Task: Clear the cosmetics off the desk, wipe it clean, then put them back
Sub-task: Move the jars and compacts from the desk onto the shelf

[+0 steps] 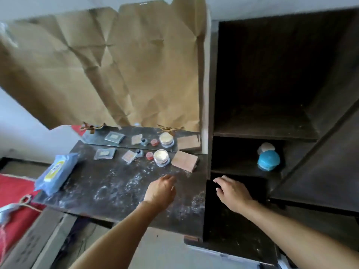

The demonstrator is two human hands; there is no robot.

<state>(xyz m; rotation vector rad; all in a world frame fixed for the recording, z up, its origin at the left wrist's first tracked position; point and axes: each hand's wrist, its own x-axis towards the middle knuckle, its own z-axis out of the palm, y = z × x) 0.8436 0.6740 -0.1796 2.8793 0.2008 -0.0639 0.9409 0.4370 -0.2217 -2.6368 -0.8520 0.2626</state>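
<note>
Dusty desk (108, 183), cosmetics row (161, 157) behind, wipes pack (56, 171), blue container (269, 160) on shelf (242, 168), left hand (161, 191) and right hand (233, 193) loose, empty

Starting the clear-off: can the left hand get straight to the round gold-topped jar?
Probably yes. The left hand hovers open just short of the jar, with only dusty desk between; the red pot and tan palette sit beside it, not in front.
</note>
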